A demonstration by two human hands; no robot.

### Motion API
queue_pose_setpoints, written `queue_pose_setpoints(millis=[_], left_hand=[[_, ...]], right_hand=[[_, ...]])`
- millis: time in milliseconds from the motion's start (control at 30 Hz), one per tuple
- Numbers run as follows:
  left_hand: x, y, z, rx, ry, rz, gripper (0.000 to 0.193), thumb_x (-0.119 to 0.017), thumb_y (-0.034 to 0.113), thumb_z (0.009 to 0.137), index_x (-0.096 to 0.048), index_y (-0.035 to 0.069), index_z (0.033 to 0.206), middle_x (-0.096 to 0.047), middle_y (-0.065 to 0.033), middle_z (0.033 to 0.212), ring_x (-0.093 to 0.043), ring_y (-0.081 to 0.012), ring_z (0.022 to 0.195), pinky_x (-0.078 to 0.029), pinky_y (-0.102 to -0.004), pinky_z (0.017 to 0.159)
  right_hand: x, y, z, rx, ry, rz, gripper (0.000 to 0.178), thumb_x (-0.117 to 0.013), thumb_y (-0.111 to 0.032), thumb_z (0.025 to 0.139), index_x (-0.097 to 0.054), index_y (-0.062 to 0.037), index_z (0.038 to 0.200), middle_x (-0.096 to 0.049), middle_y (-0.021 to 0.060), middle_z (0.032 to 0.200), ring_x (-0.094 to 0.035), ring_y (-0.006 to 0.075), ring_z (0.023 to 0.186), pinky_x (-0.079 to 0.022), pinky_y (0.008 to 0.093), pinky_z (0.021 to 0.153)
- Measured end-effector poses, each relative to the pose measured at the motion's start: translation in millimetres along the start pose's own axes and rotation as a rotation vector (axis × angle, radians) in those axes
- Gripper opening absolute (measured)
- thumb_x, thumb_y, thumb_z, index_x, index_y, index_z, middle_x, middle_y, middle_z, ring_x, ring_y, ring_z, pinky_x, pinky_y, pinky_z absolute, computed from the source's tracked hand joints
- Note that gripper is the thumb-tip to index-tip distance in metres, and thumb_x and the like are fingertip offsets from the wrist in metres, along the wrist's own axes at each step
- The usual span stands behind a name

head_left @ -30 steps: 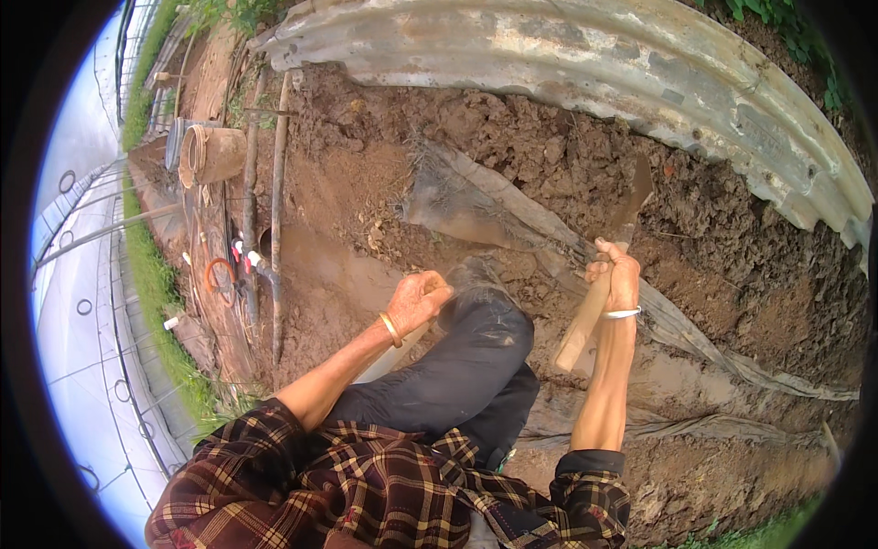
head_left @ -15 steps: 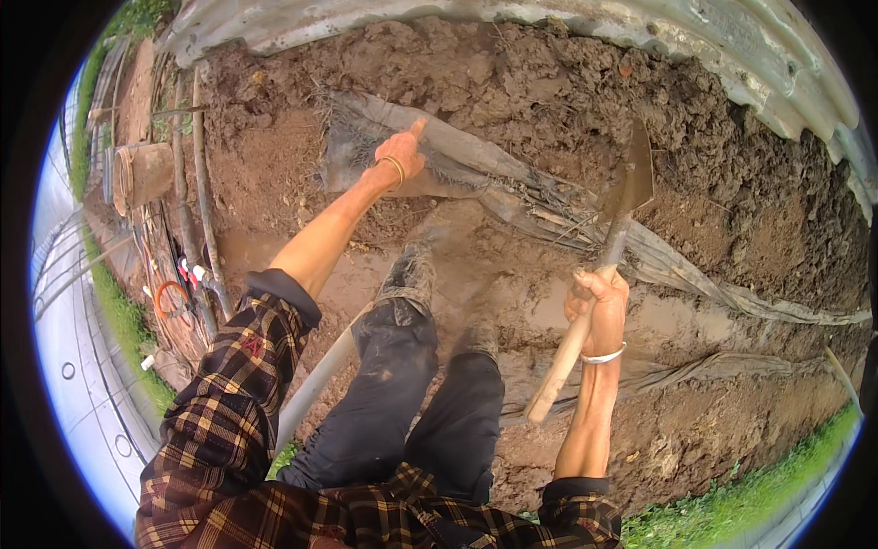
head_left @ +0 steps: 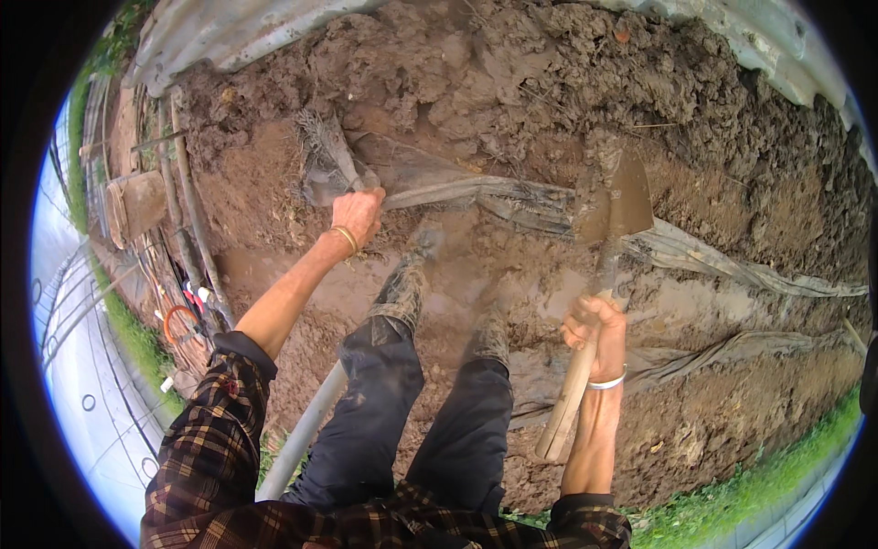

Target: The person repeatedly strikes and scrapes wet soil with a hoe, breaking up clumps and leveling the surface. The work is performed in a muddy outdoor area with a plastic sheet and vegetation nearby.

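Observation:
My left hand [head_left: 358, 217] is closed on a bunched edge of a muddy grey sheet [head_left: 526, 197], whose frayed end lies beyond my knuckles. The sheet stretches rightward across the wet soil in twisted folds. In my right hand [head_left: 599, 334] is the wooden handle of a short-handled shovel [head_left: 631, 197], with the fingers wrapped round it. Its flat, mud-coated metal blade points away from me, over or against the sheet; whether they touch I cannot tell. The butt of the handle sticks out toward me below my fist.
My muddy boots [head_left: 402, 288] stand in a wet trench. A pale pole [head_left: 306, 430] lies beside my left leg. Corrugated sheeting [head_left: 247, 32] borders the dug soil at the far side. On the left are a bucket [head_left: 137, 206] and long poles [head_left: 187, 183]. Another sheet strip [head_left: 732, 352] lies at right.
My left hand has come nearer and to the left, pulling the sheet's edge with it and folding it over. My right hand and the shovel have moved slightly nearer to me.

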State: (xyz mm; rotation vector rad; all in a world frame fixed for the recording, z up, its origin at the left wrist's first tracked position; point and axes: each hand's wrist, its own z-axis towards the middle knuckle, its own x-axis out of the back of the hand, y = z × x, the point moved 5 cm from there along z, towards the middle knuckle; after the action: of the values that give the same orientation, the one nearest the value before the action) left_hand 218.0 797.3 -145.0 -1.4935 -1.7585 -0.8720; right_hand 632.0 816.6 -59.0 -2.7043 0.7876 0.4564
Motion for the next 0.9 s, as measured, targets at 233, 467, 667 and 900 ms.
queue_pose_setpoints(millis=[233,467,667,900], left_hand=[[-19,30,-26,0.164,-0.133,-0.103,0.025,-0.068,0.018,0.084,-0.06,0.006,0.104,-0.068,-0.0187,0.089,-0.066,-0.0397,0.083,-0.051,-0.0501,0.071],[41,136,-144,0.411,-0.618,-1.363,0.059,-0.044,0.056,0.099,-0.06,0.001,0.116,-0.068,-0.0136,0.087,-0.068,-0.0234,0.071,-0.055,-0.0351,0.064],[31,253,-203,0.661,-0.982,-1.823,0.034,-0.069,0.037,0.092,-0.057,0.005,0.096,-0.059,-0.002,0.075,-0.063,-0.013,0.062,-0.053,-0.0285,0.053],[-32,260,-217,0.954,-0.633,-2.042,0.035,-0.072,0.026,0.091,-0.047,0.01,0.073,-0.044,0.003,0.053,-0.039,-0.0068,0.036,-0.028,-0.0238,0.032]], right_hand=[[-42,68,44,-0.221,-0.041,0.139,0.018,-0.066,-0.005,0.082,-0.048,-0.0047,0.081,-0.048,0.0045,0.074,-0.044,0.0132,0.053,-0.036,0.0283,0.044],[-59,111,50,-0.272,-0.009,0.071,0.019,-0.064,-0.006,0.084,-0.046,-0.0089,0.079,-0.041,-0.0009,0.064,-0.038,0.0099,0.05,-0.033,0.0268,0.045],[-25,103,66,-0.378,0.02,-0.085,0.02,-0.07,-0.006,0.079,-0.05,-0.0039,0.08,-0.048,0.0039,0.07,-0.046,0.0144,0.048,-0.038,0.0315,0.041],[-16,127,78,-0.167,0.257,-0.375,0.015,-0.067,0.001,0.077,-0.053,-0.0003,0.076,-0.048,0.0044,0.059,-0.046,0.0164,0.04,-0.036,0.0328,0.034]])
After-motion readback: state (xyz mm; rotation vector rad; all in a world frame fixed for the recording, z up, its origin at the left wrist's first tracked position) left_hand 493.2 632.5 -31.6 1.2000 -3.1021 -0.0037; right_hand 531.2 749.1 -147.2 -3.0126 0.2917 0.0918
